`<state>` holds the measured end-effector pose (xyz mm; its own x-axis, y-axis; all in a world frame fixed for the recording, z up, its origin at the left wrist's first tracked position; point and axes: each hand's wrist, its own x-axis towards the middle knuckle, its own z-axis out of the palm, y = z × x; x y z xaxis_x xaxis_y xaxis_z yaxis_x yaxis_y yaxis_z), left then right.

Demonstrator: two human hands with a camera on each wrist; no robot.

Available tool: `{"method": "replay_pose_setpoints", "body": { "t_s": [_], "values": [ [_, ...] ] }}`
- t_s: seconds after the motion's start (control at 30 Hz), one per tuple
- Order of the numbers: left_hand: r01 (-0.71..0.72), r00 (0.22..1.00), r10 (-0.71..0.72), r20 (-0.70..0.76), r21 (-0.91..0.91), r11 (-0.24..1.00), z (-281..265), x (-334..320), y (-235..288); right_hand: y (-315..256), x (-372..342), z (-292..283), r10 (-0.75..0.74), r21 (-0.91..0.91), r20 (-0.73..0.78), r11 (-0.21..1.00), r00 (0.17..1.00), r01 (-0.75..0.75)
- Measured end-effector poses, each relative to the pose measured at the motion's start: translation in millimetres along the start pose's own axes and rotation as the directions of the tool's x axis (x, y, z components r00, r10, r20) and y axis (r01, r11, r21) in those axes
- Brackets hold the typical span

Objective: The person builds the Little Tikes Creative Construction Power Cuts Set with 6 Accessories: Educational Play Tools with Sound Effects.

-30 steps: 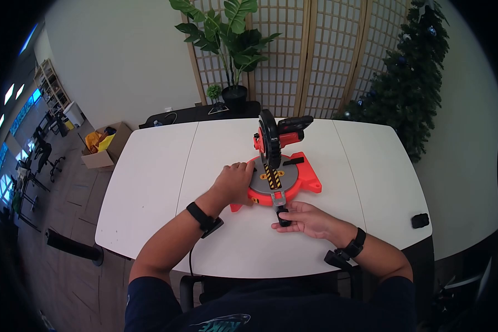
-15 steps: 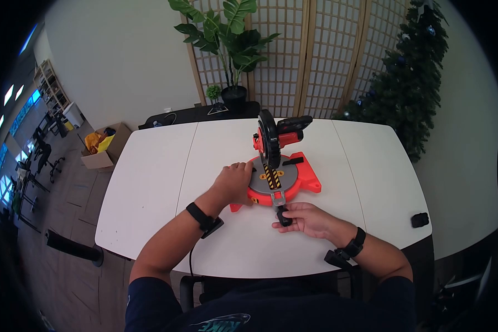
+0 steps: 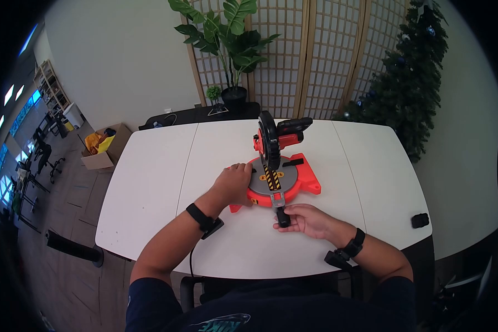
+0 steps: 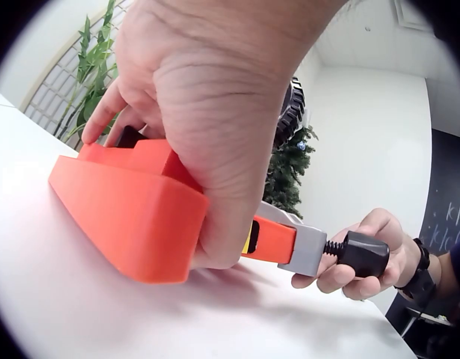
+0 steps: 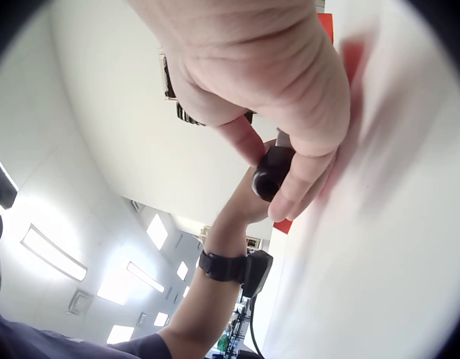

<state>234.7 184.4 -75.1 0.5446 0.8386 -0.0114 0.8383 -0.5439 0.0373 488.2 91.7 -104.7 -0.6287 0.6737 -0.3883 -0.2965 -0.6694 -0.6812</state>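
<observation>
A toy miter saw (image 3: 310, 178) with a red base and a grey round turntable stands on the white table, its black toothed blade (image 3: 268, 141) raised. My left hand (image 3: 233, 182) grips the left side of the base, thumb at the front and fingers over the top. At the front, my right hand (image 3: 311, 220) pinches a black knob (image 4: 366, 256) between thumb and fingers. A threaded shaft (image 4: 334, 247) shows between this knob and the grey bracket (image 4: 308, 250) at the front of the saw. In the right wrist view the knob's rounded end (image 5: 269, 183) faces the camera.
A small black object (image 3: 420, 221) lies near the table's right edge. Behind the white table (image 3: 149, 177) stand a potted plant (image 3: 234, 95), a folding screen and a decorated tree (image 3: 395, 94). A cardboard box (image 3: 113, 149) is on the floor at the left.
My right thumb and fingers have shifted slightly around the knob, which has turned and now shows a different side. The left hand and the saw's base have stayed in place.
</observation>
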Motion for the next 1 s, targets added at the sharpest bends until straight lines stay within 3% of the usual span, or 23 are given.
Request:
{"method": "replay_pose_setpoints", "body": {
  "t_s": [0.07, 0.2, 0.27, 0.57, 0.7, 0.9, 1.0],
  "values": [
    [0.004, 1.000, -0.004, 0.006, 0.002, 1.000, 0, 0, 0, 3, -1, 8, -0.024, -0.089, -0.146, 0.996, 0.989, 0.011],
    [0.002, 1.000, -0.003, 0.013, 0.005, 1.000, -2, 0, 0, 4, 0, 3, -0.045, -0.152, -0.124, 0.988, 0.991, 0.026],
    [-0.003, 1.000, 0.003, 0.010, -0.006, 1.000, -2, -1, 0, 0, -1, 1, -0.010, -0.073, -0.056, 0.997, 0.998, 0.006],
    [0.013, 1.000, -0.013, 0.022, -0.005, 1.000, 0, 0, -1, 6, -5, 7, 0.007, -0.117, -0.158, 0.993, 0.987, -0.026],
    [0.017, 0.999, -0.017, 0.034, -0.002, 1.000, -1, 1, -1, 7, -3, 1, 0.017, -0.150, -0.120, 0.988, 0.993, -0.035],
    [0.033, 0.998, -0.033, 0.057, 0.001, 0.999, -4, 0, 1, 4, -6, 4, -0.001, 0.017, -0.063, 1.000, 0.998, 0.002],
    [0.031, 0.998, -0.032, 0.045, 0.004, 0.999, -4, -1, 2, 8, -6, 11, -0.028, -0.041, -0.167, 0.999, 0.986, 0.022]
  ]
}}
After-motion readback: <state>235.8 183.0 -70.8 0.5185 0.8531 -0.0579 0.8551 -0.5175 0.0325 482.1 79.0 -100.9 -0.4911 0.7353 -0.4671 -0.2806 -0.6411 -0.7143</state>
